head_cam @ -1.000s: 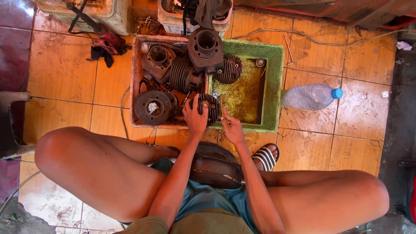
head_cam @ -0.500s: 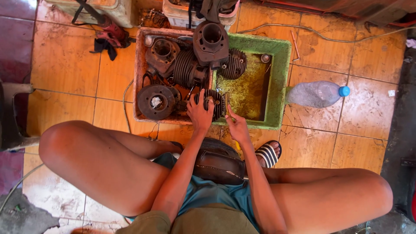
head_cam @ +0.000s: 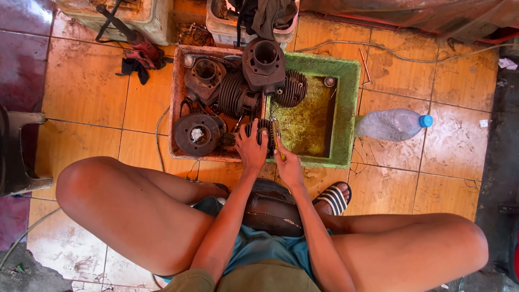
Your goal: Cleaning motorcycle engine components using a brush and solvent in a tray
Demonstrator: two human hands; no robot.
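I sit on the floor with knees spread over two trays. My left hand (head_cam: 252, 147) grips a small dark finned engine part (head_cam: 264, 130) at the near edge where the trays meet. My right hand (head_cam: 287, 162) is closed on a thin yellowish tool (head_cam: 277, 139) that touches that part. The reddish tray (head_cam: 177, 108) holds several dark engine parts: a round flywheel-like disc (head_cam: 195, 134), finned cylinders (head_cam: 233, 95) and a large cylinder block (head_cam: 264, 64). The green tray (head_cam: 350, 103) holds murky yellow-green liquid.
A clear plastic bottle with a blue cap (head_cam: 393, 124) lies on the tiles right of the green tray. A red-handled tool and dark rag (head_cam: 139, 53) lie at the upper left. Crates (head_cam: 140, 16) stand behind. A dark stool (head_cam: 16, 151) is at left. My sandalled foot (head_cam: 334, 198) rests near the tray.
Both hands have stayed on the small finned part at the trays' near edge, with only slight shifts. The view has drifted a little.
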